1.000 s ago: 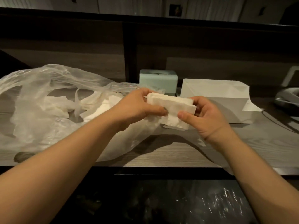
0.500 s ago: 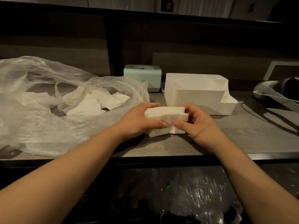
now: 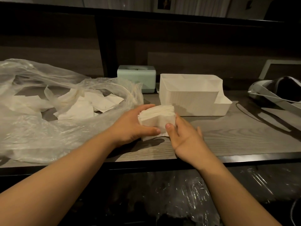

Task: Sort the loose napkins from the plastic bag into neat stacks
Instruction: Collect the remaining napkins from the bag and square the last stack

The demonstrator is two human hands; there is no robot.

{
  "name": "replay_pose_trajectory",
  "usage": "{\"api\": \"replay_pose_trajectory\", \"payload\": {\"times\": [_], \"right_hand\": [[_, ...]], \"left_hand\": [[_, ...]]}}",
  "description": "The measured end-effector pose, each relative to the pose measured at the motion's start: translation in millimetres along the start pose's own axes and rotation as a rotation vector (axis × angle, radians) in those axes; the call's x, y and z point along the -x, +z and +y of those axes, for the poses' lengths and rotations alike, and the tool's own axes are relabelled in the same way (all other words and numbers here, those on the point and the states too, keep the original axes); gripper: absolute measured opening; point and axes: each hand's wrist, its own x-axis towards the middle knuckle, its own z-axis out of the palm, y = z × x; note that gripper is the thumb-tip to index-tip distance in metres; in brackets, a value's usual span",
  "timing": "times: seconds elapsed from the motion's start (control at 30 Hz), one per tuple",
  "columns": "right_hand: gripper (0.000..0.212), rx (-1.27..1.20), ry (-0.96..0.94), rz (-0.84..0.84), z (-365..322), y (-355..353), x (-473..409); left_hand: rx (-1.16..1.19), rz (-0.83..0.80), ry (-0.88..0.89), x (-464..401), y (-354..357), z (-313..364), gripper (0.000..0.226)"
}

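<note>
A thick stack of white napkins stands on the grey wooden table, just in front of a white plastic bin. My left hand grips the stack's left side, thumb across its front. My right hand holds the right side, thumb on the front face and fingers behind. To the left lies a crumpled clear plastic bag with several loose napkins inside it.
A white plastic bin with a lower side compartment sits right behind the stack. A mint-green tissue box stands at the back. A white headset lies at the far right. The table's front edge is dark.
Both hands have lowered the stack from the air to the table in front of the bin. The stack now stands more upright, pressed between the hands.
</note>
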Motion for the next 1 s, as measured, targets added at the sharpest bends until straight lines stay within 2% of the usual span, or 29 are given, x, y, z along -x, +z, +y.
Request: {"api": "replay_pose_trajectory", "payload": {"times": [0.1, 0.2, 0.57, 0.67, 0.8, 0.93, 1.0], "right_hand": [[0.044, -0.229, 0.017, 0.183, 1, -1, -1], [0.019, -0.365, 0.060, 0.286, 5, -2, 1], [0.010, -0.550, 0.052, 0.249, 9, -5, 6], [0.024, -0.631, 0.027, 0.240, 8, -10, 7], [0.052, -0.588, -0.046, 0.126, 8, -12, 5], [0.099, -0.559, -0.064, -0.054, 8, -20, 0], [0.111, -0.551, -0.072, -0.143, 6, -24, -2]], "left_hand": [[0.045, -0.007, -0.006, -1, -1, -2, 0.067], [0.060, -0.016, -0.008, -3, -1, -3, 0.055], [0.121, -0.027, -0.017, -2, -2, -4, 0.048], [0.152, -0.025, -0.011, -2, -3, -5, 0.043], [0.152, -0.043, 0.002, -1, -4, -4, 0.043], [0.137, -0.071, -0.002, -1, -8, -6, 0.045], [0.134, -0.093, 0.003, 0, -8, -6, 0.049]]}}
